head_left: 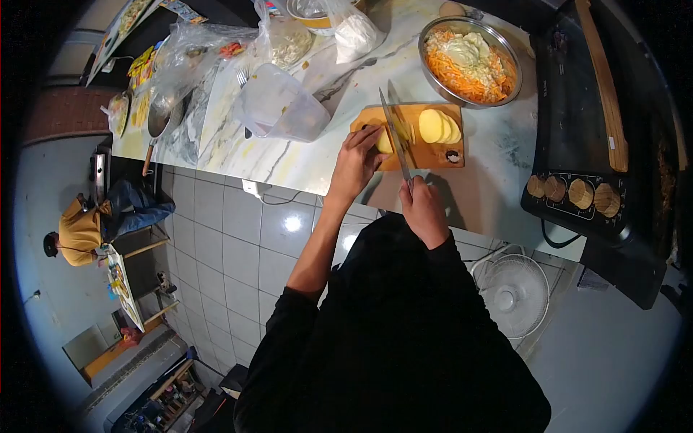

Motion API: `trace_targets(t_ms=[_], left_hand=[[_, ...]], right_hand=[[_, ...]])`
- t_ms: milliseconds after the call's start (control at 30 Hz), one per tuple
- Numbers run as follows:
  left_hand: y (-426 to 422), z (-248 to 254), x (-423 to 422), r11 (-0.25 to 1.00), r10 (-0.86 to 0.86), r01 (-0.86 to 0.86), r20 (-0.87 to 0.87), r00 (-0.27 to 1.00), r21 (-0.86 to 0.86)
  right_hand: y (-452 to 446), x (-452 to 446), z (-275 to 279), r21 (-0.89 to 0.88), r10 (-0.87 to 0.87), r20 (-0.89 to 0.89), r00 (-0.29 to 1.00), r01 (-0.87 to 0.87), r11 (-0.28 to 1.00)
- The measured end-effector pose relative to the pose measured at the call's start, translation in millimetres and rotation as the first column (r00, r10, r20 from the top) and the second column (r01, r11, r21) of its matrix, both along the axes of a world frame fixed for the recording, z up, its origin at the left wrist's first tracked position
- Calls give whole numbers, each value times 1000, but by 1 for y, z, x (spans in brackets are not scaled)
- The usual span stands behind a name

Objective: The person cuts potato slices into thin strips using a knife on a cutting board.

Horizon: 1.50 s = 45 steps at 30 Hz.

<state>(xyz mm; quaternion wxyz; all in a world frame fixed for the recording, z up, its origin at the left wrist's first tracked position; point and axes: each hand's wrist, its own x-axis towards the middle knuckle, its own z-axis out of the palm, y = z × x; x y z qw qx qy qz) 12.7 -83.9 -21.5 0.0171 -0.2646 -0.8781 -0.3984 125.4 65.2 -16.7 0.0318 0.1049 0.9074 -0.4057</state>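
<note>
A wooden cutting board [427, 157] lies near the front edge of the marble-patterned counter. On its left part, my left hand [354, 162] presses a peeled yellow potato piece [384, 141] with curled fingers. My right hand [424, 211] is closed round the handle of a long kitchen knife [395, 133], whose blade points away from me, just right of the potato piece. Thin cut strips lie beside the blade, partly hidden by it. Round potato slices [434, 127] overlap in a stack on the board's right side.
A metal bowl [462, 101] of shredded orange and pale food stands behind the board. Left are a clear plastic container [271, 115], a fork [242, 75] and plastic bags [354, 36]. A black appliance with wooden knobs [581, 191] borders the right; a fan [509, 296] stands below. A person [81, 234] sits far left.
</note>
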Motion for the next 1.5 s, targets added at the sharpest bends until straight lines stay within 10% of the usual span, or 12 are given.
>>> trace_targets(t_ms=[1500], left_hand=[[6, -23, 16, 982, -94, 61, -183, 979, -179]], right_hand=[[-29, -13, 28, 188, -61, 153, 986, 32, 982]])
